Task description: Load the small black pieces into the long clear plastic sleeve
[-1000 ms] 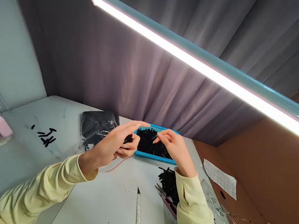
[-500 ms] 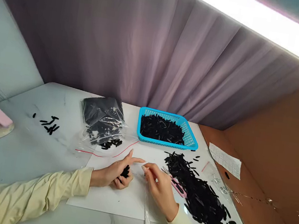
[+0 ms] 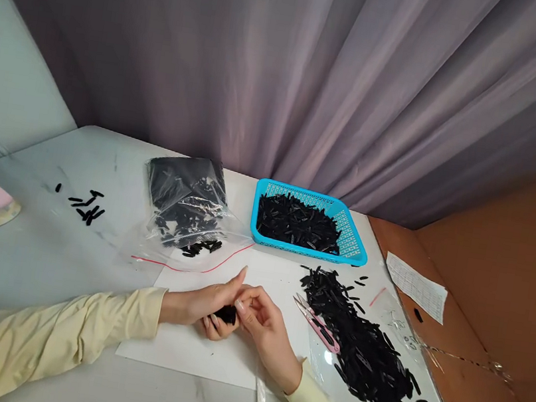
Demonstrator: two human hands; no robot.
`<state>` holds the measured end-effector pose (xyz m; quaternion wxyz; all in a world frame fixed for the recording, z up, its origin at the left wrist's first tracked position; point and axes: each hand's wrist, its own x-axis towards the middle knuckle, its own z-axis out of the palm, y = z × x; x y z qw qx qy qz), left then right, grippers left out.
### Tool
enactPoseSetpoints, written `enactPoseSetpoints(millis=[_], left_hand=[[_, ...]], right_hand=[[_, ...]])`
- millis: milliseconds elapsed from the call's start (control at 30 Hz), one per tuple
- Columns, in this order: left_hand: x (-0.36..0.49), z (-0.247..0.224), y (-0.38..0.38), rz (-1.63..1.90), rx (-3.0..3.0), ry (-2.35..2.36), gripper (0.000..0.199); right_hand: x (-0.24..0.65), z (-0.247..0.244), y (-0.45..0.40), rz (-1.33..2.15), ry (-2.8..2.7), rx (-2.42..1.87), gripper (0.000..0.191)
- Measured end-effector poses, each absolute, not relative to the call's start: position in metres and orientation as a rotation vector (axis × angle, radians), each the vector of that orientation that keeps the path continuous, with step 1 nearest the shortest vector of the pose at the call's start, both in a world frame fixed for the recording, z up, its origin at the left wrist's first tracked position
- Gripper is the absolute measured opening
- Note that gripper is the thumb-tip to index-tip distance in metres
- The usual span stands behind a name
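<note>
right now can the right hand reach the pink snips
Probably yes: the pink snips lie beside the black pile, near the right hand, with nothing visible between, though that hand is busy at the left hand.

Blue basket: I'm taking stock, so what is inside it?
Inside the blue basket lies a heap of thin black pieces, perforated wall showing beside it at the right. The heap hides the basket's floor; anything buried cannot be seen.

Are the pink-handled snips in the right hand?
No, the pink-handled snips lie at the edge of the pile of black strips, apart from the right hand.
</note>
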<state>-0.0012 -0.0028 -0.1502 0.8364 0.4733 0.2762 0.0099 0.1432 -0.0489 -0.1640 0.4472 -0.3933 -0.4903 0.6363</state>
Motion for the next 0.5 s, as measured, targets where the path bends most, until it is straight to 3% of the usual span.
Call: enactPoseSetpoints(millis=[200,500], left_hand=[[-0.007,-0.152,0.005,0.231,0.841,0.61,0.034],[-0.006,-0.151,0.006,0.387,0.892,0.708,0.032]], right_hand=[[0.152,-0.16,-0.041,1.751,-0.865,-0.964,0.02],[0.161,-0.163,-0.033,1.827,-0.641,-0.93,0.018]])
